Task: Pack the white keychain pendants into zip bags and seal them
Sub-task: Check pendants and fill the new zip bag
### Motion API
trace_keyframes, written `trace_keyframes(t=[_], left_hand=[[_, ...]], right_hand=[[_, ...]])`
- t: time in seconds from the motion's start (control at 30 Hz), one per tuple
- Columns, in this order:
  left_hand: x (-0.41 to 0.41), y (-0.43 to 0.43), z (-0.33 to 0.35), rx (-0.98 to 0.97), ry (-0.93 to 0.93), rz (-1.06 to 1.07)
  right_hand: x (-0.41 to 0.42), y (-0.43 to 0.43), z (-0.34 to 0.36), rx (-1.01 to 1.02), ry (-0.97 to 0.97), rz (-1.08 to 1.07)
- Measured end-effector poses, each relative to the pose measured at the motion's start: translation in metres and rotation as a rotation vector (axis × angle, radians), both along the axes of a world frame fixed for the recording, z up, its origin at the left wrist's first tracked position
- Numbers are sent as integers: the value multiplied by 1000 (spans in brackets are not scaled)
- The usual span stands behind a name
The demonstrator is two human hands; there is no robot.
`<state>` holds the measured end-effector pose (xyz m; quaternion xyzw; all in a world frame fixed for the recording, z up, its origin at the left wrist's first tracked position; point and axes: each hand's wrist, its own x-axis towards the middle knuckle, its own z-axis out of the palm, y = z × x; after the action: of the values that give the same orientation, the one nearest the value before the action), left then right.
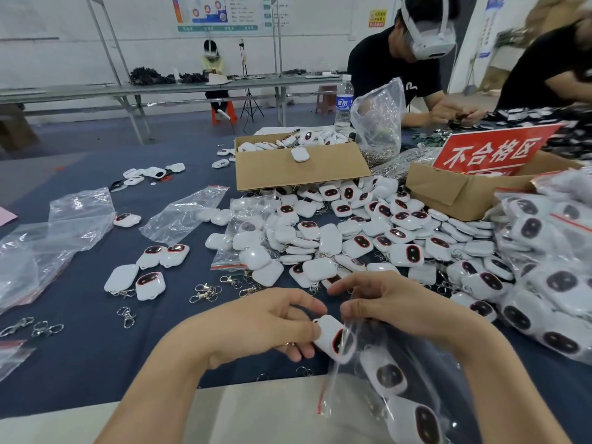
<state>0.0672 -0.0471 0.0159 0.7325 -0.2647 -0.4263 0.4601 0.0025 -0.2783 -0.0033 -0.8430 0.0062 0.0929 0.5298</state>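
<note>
My left hand (266, 325) at the bench's near edge, fingers curled round a white keychain pendant (333, 338) half inside the zip bag (358, 411) mouth, my right hand (403, 312) pinching the bag's rim, pendant heap (352, 238) mid-bench, cardboard box (301, 171) behind it.

Water bottle (343, 105), red sign (493, 152), cardboard box (320, 174)
</note>
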Motion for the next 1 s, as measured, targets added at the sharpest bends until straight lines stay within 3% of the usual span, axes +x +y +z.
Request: trace_keyframes(t=[0.27,0.57,0.87,1.0], left_hand=[[-8,-18,1,-69,51,145],[-20,-23,13,97,-172,-37],[-13,-16,6,-62,115,-114],[1,-6,4,-97,54,44]], right_hand=[[5,7,0,125,-138,-109],[14,11,-7,162,-215,-195],[13,23,-3,162,-154,-134],[13,30,-2,62,-117,-96]])
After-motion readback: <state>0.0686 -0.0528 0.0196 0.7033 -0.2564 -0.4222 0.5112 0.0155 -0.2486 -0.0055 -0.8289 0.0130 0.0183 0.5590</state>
